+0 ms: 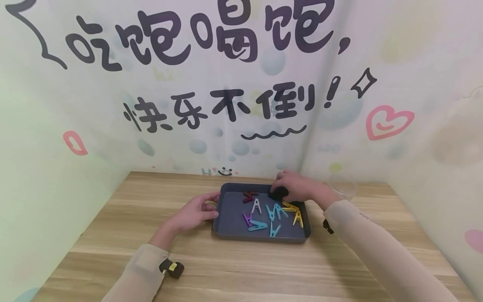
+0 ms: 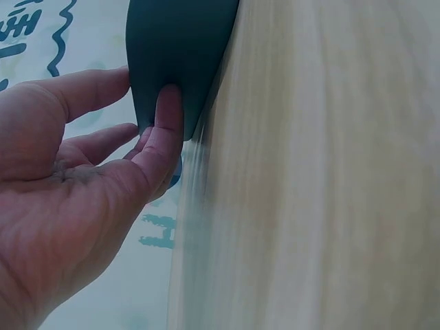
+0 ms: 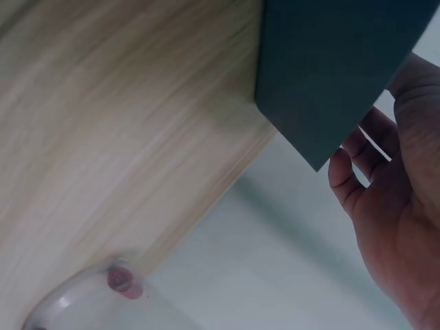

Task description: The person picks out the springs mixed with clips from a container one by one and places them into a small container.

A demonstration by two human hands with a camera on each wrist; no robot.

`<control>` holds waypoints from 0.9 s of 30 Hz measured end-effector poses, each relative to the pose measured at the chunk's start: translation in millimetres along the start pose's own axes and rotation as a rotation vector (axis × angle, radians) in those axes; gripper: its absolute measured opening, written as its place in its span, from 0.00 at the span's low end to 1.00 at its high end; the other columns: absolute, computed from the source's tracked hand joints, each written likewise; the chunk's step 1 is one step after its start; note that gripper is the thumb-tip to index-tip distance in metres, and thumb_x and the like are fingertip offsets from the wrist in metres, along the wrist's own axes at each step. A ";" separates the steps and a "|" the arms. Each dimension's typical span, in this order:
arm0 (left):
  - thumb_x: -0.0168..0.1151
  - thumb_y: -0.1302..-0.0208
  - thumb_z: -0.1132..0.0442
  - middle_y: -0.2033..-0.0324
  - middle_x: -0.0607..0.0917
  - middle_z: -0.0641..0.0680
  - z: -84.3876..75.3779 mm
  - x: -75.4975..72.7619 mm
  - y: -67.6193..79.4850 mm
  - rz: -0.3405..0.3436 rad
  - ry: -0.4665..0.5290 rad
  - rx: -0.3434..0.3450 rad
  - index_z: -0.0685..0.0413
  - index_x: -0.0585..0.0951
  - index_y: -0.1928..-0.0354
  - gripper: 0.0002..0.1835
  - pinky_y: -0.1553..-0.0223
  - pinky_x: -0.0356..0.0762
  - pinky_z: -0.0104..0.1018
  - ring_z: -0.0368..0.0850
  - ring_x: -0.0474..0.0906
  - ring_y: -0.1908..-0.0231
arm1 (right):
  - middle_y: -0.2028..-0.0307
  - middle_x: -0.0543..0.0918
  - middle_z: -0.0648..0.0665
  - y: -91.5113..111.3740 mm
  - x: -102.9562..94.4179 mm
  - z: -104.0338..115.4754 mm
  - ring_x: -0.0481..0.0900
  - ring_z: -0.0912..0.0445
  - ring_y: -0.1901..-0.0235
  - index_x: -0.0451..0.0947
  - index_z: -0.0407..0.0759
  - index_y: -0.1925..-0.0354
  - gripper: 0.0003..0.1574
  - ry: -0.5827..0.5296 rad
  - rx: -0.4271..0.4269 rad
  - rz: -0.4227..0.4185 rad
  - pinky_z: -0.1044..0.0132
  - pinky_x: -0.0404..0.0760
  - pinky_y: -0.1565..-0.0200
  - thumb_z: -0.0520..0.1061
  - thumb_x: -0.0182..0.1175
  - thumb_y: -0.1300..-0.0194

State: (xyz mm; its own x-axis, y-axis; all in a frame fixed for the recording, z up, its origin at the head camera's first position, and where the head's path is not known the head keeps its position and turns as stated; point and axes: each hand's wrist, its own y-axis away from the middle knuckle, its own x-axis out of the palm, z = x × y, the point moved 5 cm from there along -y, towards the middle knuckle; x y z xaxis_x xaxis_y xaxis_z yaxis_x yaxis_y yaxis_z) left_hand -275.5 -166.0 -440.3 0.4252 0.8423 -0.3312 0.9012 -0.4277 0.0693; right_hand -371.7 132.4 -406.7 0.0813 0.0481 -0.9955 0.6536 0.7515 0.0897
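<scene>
A dark grey tray [image 1: 262, 239] sits on the table with small spring clips inside. My left hand [image 1: 196, 212] is at its left end; in the left wrist view, that hand's fingertips [image 2: 169, 103] rest against the outer wall. My right hand [image 1: 296, 184] reaches over the back right corner, right by a black object [image 1: 280, 193]; its grip there is hidden. The right wrist view has loosely bent fingers [image 3: 344, 172] beside the tray wall. Nearby are yellow clips [image 1: 298, 218], light blue clips [image 1: 257, 225], a white clip [image 1: 256, 205], a purple clip [image 1: 247, 219] and dark red clips [image 1: 247, 199].
Behind my right forearm stands a clear round container [image 1: 343, 184], also partly seen in the right wrist view. The wooden table [image 1: 170, 268] meets a printed wall cloth [image 1: 181, 155] at the back. Each wrist wears a black strapped device [image 1: 174, 268].
</scene>
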 end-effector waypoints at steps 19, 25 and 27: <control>0.60 0.37 0.70 0.38 0.69 0.63 -0.2 0.8 -0.1 -0.009 -0.009 -0.007 0.58 0.58 0.28 0.36 0.52 0.81 0.37 0.55 0.77 0.47 | 0.56 0.76 0.53 -3.3 1.6 0.7 0.68 0.56 0.56 0.83 0.56 0.56 0.20 -0.001 0.024 -0.007 0.61 0.75 0.50 0.48 0.72 0.50; 0.59 0.36 0.70 0.38 0.69 0.64 -0.4 0.3 0.5 -0.004 -0.015 0.002 0.59 0.57 0.28 0.36 0.53 0.81 0.37 0.55 0.77 0.48 | 0.57 0.76 0.55 0.0 -1.7 -1.0 0.68 0.57 0.55 0.83 0.57 0.58 0.18 -0.027 0.028 -0.039 0.61 0.75 0.50 0.48 0.72 0.50; 0.59 0.36 0.70 0.38 0.69 0.64 0.0 0.1 0.4 -0.004 -0.013 -0.001 0.59 0.57 0.28 0.36 0.53 0.81 0.37 0.54 0.78 0.48 | 0.57 0.76 0.55 1.2 -3.9 -0.9 0.68 0.57 0.55 0.82 0.58 0.58 0.18 -0.031 0.027 -0.044 0.62 0.75 0.50 0.48 0.72 0.50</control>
State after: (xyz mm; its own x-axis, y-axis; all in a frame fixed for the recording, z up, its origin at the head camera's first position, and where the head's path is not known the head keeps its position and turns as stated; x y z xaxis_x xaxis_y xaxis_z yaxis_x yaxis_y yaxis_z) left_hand -275.1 -166.1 -440.3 0.4208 0.8395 -0.3437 0.9029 -0.4244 0.0687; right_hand -371.8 133.8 -402.7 0.0745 -0.0055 -0.9972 0.6768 0.7347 0.0465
